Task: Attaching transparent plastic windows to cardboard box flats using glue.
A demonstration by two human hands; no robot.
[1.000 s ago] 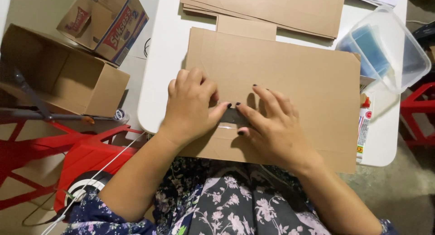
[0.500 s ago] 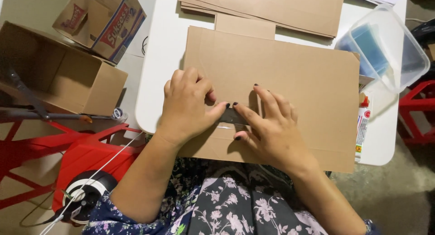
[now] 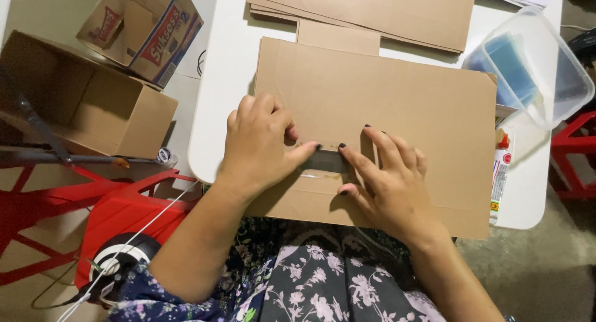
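A flat brown cardboard sheet [image 3: 397,104] lies on the white table [image 3: 226,86] in front of me. My left hand [image 3: 261,148] and my right hand [image 3: 388,179] rest side by side on its near part. Both press down a short strip of clear tape [image 3: 326,162] between their thumbs and forefingers, with the fingertips almost meeting. The tape sits over a fold line near the sheet's front edge. Neither hand lifts anything.
A stack of flat cardboard sheets [image 3: 372,11] lies at the table's far side. A clear plastic tub [image 3: 540,67] with blue contents stands at the right, a glue bottle [image 3: 500,176] beside it. Open cardboard boxes [image 3: 87,98] and a red stool [image 3: 118,216] are at the left.
Both hands stay on the tape. The fingers have shifted slightly along the strip, and the view has moved a little.
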